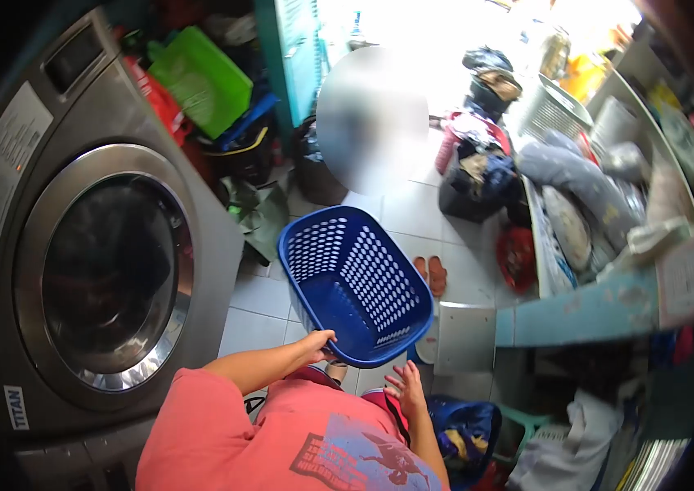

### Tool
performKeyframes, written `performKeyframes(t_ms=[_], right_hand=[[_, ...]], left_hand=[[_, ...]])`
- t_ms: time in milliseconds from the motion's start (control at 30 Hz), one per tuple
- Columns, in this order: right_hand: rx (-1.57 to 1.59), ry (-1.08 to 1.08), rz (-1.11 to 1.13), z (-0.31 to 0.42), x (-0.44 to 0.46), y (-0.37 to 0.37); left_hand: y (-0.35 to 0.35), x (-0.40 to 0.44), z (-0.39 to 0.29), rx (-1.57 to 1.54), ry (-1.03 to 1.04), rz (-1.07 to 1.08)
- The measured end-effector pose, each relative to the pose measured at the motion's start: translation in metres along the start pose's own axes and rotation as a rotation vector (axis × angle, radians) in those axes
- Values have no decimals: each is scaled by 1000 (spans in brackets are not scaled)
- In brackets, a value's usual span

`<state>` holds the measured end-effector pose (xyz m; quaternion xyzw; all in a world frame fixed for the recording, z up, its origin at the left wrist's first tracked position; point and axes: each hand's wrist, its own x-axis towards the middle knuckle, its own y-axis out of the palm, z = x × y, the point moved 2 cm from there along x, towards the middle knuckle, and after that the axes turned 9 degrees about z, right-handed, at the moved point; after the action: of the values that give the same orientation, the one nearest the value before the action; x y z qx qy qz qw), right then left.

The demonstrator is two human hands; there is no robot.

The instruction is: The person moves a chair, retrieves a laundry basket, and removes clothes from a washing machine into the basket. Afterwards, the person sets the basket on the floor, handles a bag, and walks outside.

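A blue plastic laundry basket (339,307) with nothing in it hangs tilted in front of my body. My left hand (316,347) grips its near rim at the corner, fingers wrapped over the edge. Just off the basket's near right corner is my right hand (406,386), its fingers spread and holding nothing. To the left stands a large grey front-loading washing machine (110,270) with its round door closed; its drum looks dark.
Bags and a green bag (204,82) are piled behind the machine. Containers of clothes (482,176) stand ahead right, near orange slippers (437,276). A shelf (584,315) with packed bundles lines the right. Another clothes-filled basket (461,434) sits lower right.
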<state>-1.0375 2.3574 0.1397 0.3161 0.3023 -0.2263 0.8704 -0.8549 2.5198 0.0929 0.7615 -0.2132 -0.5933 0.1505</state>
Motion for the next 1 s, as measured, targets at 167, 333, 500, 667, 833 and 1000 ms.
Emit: performKeyframes(t_ms=[167,333,500,667,833,1000], right_hand=[[-39,232,5,66,59,43],[-109,352,37,102,133,29],[67,475,172,153,216,16],[-20,433,222,211,264,58],[-229,478,234,247,307,124],[-251,480,313,249,369,176]], left_hand=[[20,10,-33,-21,86,0],[61,44,-61,-120,208,-6],[93,74,-105,-230,247,12],[109,64,-154,-277,309,51],[58,58,-193,-282,514,64],[-46,38,-199,-201,510,-457]])
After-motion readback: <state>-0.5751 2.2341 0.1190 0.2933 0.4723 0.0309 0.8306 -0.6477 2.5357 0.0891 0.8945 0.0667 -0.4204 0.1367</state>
